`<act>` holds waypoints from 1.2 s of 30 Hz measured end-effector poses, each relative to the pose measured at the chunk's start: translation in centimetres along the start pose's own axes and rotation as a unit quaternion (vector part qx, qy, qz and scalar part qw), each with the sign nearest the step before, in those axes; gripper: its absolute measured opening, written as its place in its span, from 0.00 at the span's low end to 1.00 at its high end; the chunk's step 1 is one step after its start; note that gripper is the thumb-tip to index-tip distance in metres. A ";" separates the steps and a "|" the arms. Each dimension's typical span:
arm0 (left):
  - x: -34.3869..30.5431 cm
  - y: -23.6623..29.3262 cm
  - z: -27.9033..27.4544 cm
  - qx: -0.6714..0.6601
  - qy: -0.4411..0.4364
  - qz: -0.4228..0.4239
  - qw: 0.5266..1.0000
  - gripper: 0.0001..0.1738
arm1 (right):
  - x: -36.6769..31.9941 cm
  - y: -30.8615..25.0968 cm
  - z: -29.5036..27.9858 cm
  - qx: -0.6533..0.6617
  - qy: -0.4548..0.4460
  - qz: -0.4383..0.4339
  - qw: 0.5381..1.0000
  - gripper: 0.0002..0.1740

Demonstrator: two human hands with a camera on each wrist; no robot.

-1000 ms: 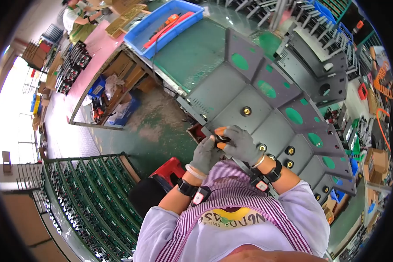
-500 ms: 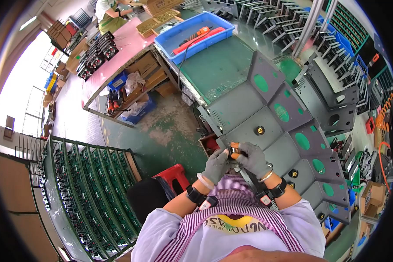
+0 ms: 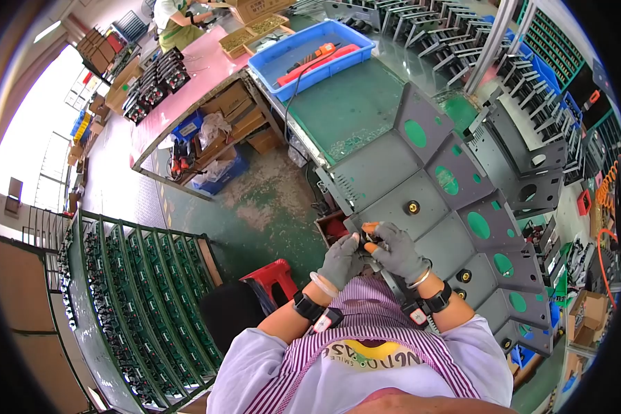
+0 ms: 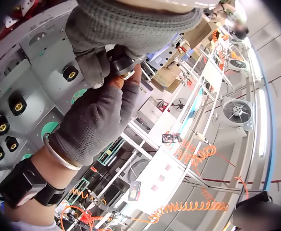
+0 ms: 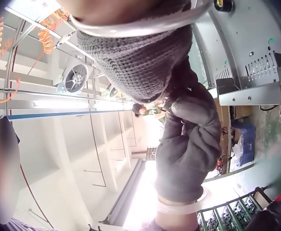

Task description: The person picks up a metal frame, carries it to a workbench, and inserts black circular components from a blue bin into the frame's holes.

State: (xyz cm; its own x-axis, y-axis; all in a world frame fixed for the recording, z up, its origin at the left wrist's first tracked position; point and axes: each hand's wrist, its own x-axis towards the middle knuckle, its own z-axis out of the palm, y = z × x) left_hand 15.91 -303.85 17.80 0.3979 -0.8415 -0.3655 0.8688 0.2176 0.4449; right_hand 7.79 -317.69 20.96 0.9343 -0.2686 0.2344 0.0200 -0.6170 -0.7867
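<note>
In the head view the grey-gloved left hand (image 3: 339, 262) and right hand (image 3: 397, 254) meet above the near edge of the grey metal panels (image 3: 386, 205). A small black round part (image 4: 122, 63) is pinched between them in the left wrist view, where the left hand (image 4: 131, 29) comes from above and the right hand (image 4: 96, 120) from below. The right wrist view shows the right hand (image 5: 135, 62) against the curled left hand (image 5: 191, 139); the part is hidden there. Black knobs with brass-coloured centres stand on the panels, one (image 3: 412, 207) beyond the right hand.
A blue tray (image 3: 310, 62) holding a red and orange tool stands on the green-topped table. Green racks (image 3: 145, 303) of parts are at the left. A red stool (image 3: 274, 279) stands beside the person. More metal brackets (image 3: 510, 152) lie at the right; another person works far back.
The head view has swung since the first frame, shifting the surroundings right and down. Both hands stay together around the black part, with their fingers slightly moved.
</note>
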 end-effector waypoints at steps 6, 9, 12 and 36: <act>0.6 -1.1 -2.5 0.004 -0.024 -0.022 0.999 0.19 | -0.2 0.8 0.7 0.040 0.018 0.014 0.999 0.16; 0.1 -0.8 -1.8 0.022 -0.016 -0.013 1.000 0.18 | -0.3 0.5 0.5 0.046 0.002 0.042 0.998 0.15; 0.1 -1.0 -2.4 0.035 -0.010 -0.012 0.999 0.18 | -0.4 1.0 0.5 0.040 -0.018 0.031 0.999 0.17; 3.9 -2.3 -11.0 0.235 0.176 0.086 0.952 0.13 | 1.5 8.9 5.6 0.462 0.003 0.416 0.783 0.19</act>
State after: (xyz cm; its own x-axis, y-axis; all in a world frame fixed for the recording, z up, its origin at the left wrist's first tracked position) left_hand 18.68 -302.16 6.38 0.6680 -0.5782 -0.4684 0.5868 0.0221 0.8095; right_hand 11.35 -319.41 11.08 0.7588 -0.2986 -0.5788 -0.3432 0.5720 -0.7450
